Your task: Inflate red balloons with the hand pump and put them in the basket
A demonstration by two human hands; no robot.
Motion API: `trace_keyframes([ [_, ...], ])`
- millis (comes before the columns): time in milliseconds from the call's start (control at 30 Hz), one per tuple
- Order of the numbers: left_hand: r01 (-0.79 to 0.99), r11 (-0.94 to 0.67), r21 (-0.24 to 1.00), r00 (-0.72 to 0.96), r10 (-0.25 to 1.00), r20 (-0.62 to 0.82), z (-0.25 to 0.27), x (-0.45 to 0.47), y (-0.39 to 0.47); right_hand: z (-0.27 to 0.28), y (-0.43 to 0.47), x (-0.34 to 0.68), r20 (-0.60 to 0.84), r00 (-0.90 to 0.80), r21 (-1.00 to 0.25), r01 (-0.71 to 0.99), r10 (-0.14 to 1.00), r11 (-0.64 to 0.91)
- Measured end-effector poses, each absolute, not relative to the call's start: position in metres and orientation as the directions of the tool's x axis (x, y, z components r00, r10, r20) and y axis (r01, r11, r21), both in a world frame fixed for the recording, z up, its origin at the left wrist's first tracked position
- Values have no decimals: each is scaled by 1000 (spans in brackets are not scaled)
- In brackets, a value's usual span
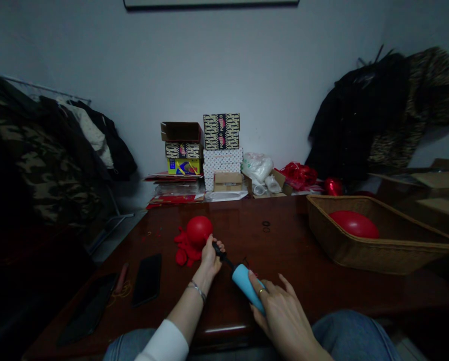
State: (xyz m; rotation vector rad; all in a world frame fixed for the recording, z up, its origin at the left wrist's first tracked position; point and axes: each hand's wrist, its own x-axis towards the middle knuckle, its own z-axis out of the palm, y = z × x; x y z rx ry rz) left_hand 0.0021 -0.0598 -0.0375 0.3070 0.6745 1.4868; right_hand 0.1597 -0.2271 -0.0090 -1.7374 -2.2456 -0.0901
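Observation:
A partly inflated red balloon (199,229) sits at the end of a hand balloon pump with a light blue barrel (246,285) and a black front part (220,250). My left hand (210,259) is closed around the black front part, where the balloon's neck meets it; the neck itself is hidden by the fingers. With thumb and index finger, my right hand (282,308) grips the blue barrel, its other fingers loosely stretched. Behind the balloon lies a heap of limp red balloons (184,250) on the dark wooden table (284,240).
On the right stands a wicker basket (382,255) with an inflated red balloon (354,224) inside. A black phone (147,279), a dark tablet-like slab (91,303) and rubber bands (121,296) lie left. Two small dark rings (266,226) lie mid-table. Stacked boxes (223,165) stand behind.

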Motion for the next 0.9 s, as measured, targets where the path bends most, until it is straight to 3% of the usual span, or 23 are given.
trace_keyframes([
  [400, -755, 96, 649, -97, 962, -255, -47, 13, -65, -10, -203, 135, 250, -190, -116, 968, 949, 224],
  [900, -783, 45, 620, -139, 959, -245, -42, -21, -46, -38, -242, 180, 383, -296, -133, 920, 875, 369],
])
